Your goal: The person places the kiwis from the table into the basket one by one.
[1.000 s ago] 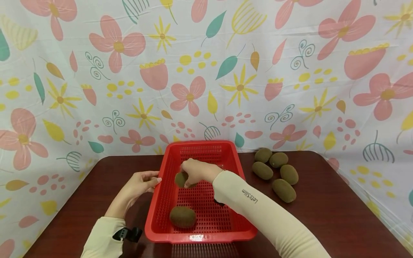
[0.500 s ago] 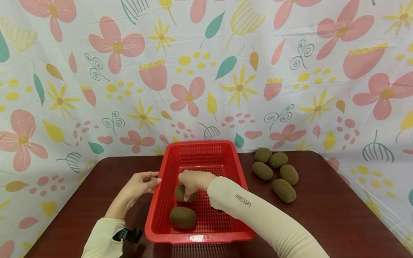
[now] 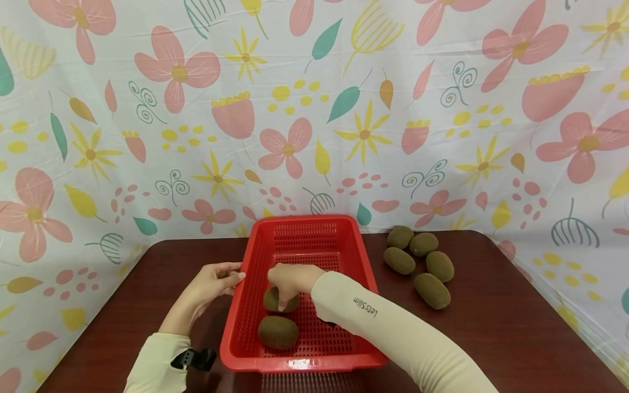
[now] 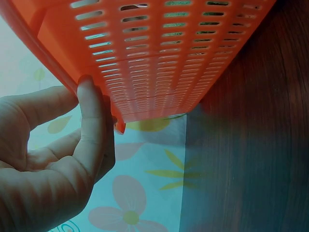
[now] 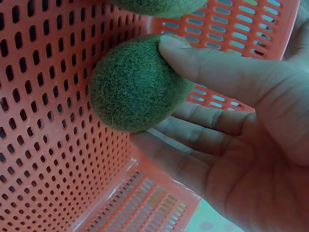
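Note:
A red plastic basket (image 3: 321, 361) with slotted walls stands mid-table. My left hand (image 3: 212, 286) pinches its left rim between thumb and fingers; the left wrist view shows this hand (image 4: 58, 140) from below the rim. Inside the basket, my right hand (image 3: 292, 281) holds a fuzzy brown kiwi (image 3: 272, 299), low near the left wall. The right wrist view shows the thumb on one side of that kiwi (image 5: 137, 84) and the fingers on the other. A second kiwi (image 3: 278, 332) lies on the basket floor, just in front of the held one.
Several loose kiwis (image 3: 432, 290) lie grouped on the dark wooden table (image 3: 496, 327), right of the basket. A flower-print cloth (image 3: 314, 136) hangs behind the table. A black strap (image 3: 194, 358) is around the left wrist.
My right hand has carried its kiwi toward the front of the basket, closer to the kiwi lying there. The left hand has stayed at the rim.

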Tool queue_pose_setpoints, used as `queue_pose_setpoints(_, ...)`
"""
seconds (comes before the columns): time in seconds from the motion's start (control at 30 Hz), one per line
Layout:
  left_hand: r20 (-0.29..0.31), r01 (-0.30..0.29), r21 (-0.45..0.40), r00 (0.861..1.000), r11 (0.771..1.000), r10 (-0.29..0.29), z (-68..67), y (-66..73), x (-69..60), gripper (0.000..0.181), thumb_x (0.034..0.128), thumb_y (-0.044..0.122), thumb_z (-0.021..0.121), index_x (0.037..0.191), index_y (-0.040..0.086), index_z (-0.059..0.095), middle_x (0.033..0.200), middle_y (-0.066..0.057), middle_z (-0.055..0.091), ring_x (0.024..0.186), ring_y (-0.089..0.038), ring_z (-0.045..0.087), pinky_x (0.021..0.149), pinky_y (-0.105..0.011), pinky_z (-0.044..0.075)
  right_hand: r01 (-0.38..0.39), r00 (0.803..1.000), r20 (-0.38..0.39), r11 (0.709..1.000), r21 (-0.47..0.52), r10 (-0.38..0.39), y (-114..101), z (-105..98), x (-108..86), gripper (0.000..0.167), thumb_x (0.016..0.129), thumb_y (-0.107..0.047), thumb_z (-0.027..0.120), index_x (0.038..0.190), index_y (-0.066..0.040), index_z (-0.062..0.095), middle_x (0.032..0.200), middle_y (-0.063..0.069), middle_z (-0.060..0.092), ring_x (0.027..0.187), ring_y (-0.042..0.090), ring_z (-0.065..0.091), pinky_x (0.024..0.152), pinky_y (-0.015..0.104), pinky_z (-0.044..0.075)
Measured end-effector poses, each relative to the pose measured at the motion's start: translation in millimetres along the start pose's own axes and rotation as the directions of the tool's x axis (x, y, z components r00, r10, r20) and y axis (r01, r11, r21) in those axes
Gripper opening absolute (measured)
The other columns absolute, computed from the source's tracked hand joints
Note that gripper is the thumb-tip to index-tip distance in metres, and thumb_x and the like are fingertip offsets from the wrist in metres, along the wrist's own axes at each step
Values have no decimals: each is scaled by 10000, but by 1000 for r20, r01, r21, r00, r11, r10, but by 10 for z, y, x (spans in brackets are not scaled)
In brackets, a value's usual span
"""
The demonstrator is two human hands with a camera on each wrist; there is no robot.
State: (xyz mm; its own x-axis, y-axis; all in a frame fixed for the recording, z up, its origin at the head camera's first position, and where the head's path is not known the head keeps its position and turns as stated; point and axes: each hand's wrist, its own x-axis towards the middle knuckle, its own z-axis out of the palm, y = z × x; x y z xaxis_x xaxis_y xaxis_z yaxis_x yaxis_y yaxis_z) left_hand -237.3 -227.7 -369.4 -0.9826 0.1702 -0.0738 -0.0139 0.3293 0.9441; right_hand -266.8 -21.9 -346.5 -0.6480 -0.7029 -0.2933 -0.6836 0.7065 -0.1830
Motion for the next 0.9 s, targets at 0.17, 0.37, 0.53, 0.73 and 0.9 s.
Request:
queue_pose_setpoints(0.17, 3, -5, -11, 1000, 1000, 5, -7, -15, 6, 456, 955, 137, 596, 1340, -85, 493, 1045, -164, 669, 813, -260, 678, 806, -404, 558, 2, 1000, 3, 1000, 5, -2, -17, 3, 6, 196, 775, -177, 820, 857, -107, 656, 684, -30, 564, 576, 76, 470, 504, 215, 358)
queue_pose_setpoints(0.37, 6, -10, -13, 1000, 1000, 10, -8, -14, 2, 461, 956, 139, 597, 1343, -87, 489, 1042, -159, 666, 812, -256, 677, 804, -398, 559, -3, 1000, 3, 1000, -5, 3, -26, 4, 28, 215, 756, -177, 835, 864, -113, 661, 697, -34, 573, 594, 72, 499, 512, 213, 387)
queue_pose_setpoints(0.53, 7, -15, -8, 1000, 1000, 15, -6, -8, 5, 449, 955, 126, 593, 1337, -87, 494, 1011, -150, 661, 812, -247, 672, 808, -415, 557, -20, 1000, 11, 1000, -14, 20, -23, 14, 45, 246, 755, -189, 836, 917, -113, 666, 756, -38, 596, 650, 76, 559, 551, 219, 451)
queue_pose_setpoints(0.73, 8, -17, -12, 1000, 1000, 17, -5, -8, 13, 438, 952, 107, 591, 1332, -90, 497, 998, -149, 658, 810, -238, 670, 793, -402, 562, -1, 1000, 20, 1000, -30, 2, -20, -6, 32, 223, 779, -194, 817, 902, -106, 654, 728, -44, 575, 619, 64, 501, 534, 210, 402)
queue_pose_setpoints(0.9, 6, -14, -8, 1000, 1000, 14, -5, -13, 8, 442, 951, 109, 594, 1333, -91, 495, 1001, -149, 659, 812, -239, 672, 804, -411, 559, 14, 1000, 18, 999, -38, -13, -21, -38, 20, 228, 791, -200, 807, 928, -90, 663, 791, -20, 613, 626, 60, 480, 547, 204, 396)
